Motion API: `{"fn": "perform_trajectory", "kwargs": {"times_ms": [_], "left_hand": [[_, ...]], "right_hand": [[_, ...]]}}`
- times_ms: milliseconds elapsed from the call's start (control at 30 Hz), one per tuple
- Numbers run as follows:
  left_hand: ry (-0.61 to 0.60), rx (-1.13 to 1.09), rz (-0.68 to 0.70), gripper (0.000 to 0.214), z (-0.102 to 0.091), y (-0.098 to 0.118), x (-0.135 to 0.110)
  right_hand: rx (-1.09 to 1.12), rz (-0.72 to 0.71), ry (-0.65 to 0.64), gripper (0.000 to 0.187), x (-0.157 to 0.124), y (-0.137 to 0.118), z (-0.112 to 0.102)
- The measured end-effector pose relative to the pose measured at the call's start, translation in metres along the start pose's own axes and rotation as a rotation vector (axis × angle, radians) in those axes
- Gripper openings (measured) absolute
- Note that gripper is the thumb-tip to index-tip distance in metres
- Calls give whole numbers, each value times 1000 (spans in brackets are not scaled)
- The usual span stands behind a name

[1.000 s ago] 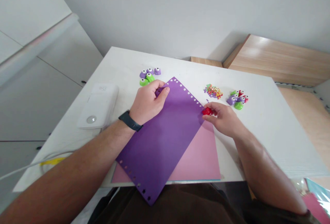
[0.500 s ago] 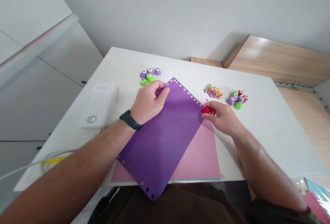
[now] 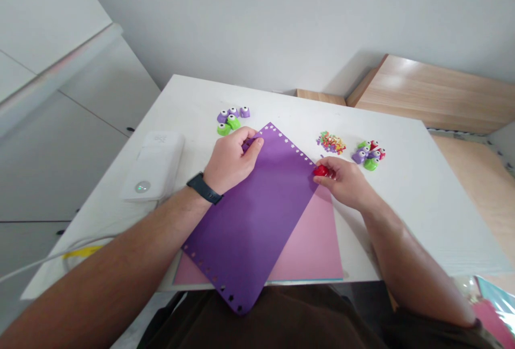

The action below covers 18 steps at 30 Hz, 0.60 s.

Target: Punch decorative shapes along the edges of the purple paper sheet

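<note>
One white box (image 3: 155, 164) sits by the bench's (image 3: 426, 183) left edge, with five purple and green punches (image 3: 232, 120) to its right, nearer the far edge. Next comes the left hand (image 3: 233, 160), its grip pinching a purple sheet (image 3: 257, 199) near the top corner; star holes line two of its edges, and it slants across a pink sheet (image 3: 309, 252) and past the bench's near edge. At the purple sheet's right corner, the right hand (image 3: 344, 183) has its grip around a red punch (image 3: 321, 171), with loose confetti (image 3: 332, 142) and a mixed punch cluster (image 3: 367, 154) beyond.
</note>
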<state>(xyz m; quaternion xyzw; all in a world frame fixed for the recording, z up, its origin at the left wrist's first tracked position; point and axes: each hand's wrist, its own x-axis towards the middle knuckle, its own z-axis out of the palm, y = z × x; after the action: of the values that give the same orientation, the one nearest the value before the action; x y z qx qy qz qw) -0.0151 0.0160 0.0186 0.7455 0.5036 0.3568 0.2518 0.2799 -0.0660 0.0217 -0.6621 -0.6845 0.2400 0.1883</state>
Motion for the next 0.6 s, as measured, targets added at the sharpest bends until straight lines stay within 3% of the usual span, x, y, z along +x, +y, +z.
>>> {"fn": "perform_trajectory", "kwargs": {"times_ms": [267,600], "left_hand": [[-3,17,-20,27,-1,-1,1],[-6,27,-37,28,-1,-3,1]], "right_hand": [[35,-68,36,19,-2,1,-7],[129,-51,-23,20,-1,8,-16]]}}
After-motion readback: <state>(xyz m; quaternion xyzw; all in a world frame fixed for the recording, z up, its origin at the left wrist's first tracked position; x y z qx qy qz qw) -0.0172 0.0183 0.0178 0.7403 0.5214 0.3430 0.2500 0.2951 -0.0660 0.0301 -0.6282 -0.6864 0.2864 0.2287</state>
